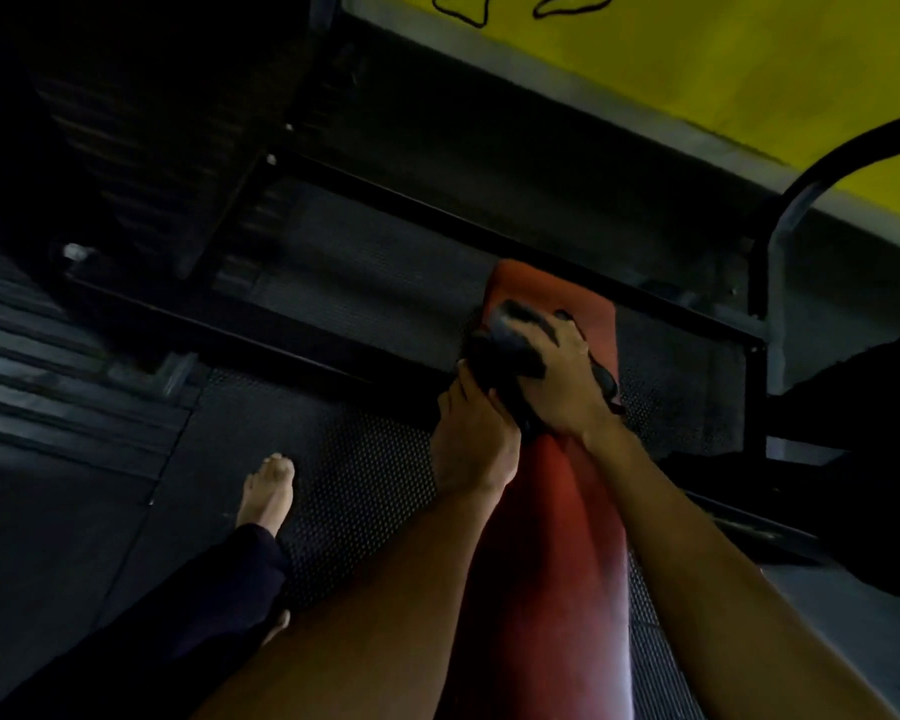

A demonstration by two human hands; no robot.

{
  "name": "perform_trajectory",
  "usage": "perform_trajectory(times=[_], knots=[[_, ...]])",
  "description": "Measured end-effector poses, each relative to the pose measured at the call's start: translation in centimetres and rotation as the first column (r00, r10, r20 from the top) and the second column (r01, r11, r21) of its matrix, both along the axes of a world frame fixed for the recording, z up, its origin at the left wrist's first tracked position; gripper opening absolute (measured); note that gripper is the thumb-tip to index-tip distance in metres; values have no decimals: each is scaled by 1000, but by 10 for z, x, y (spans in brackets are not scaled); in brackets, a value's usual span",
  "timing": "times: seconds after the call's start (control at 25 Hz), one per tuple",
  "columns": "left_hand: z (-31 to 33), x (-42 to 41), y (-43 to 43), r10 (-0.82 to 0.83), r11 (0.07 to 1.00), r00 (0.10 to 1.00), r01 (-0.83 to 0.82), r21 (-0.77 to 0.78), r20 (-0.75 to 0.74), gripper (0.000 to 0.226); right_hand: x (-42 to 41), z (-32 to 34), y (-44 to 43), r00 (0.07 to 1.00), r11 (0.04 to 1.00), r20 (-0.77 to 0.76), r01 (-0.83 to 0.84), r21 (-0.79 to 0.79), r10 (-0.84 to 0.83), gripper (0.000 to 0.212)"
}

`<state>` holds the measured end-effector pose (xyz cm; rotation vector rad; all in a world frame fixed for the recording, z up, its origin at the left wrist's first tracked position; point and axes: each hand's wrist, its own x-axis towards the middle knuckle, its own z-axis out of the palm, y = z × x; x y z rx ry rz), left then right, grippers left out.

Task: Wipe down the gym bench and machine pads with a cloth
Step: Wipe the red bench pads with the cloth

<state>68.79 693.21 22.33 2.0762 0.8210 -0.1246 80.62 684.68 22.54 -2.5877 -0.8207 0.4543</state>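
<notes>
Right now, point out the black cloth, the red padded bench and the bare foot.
black cloth (pixel 506 349): head view, bunched middle.
red padded bench (pixel 552 537): head view, bare top.
bare foot (pixel 270 488): head view, instep.

A long, narrow bench (pixel 541 563) with a glossy red padded top runs lengthwise away. A dark cloth (pixel 510 350) sits bunched on the pad near its far end, the left hand (pixel 476 439) gripping its near edge, the right hand (pixel 567 381) clasped over it.
</notes>
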Motion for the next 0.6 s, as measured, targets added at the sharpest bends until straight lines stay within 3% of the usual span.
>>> perform_trajectory(times=[0.08,0.16,0.32,0.48,0.6], knots=[[3,-2,0,-71,997,997,70,34,17,67,-5,2,-15,993,993,-32,-111,32,112,57],[-2,-1,-4,-120,988,993,119,98,10,62,-8,2,-23,992,999,-121,-31,25,33,55],[-16,5,-5,-7,992,999,12,126,-37,53,12,-20,10,996,1000,84,-24,8,23,50],[-15,7,-6,33,987,999,-26,157,-40,58,60,-29,54,992,979,5,123,-163,-124,61],[-19,6,-4,-61,984,992,78,158,-109,69,44,-26,49,998,994,-5,61,-86,-61,73]])
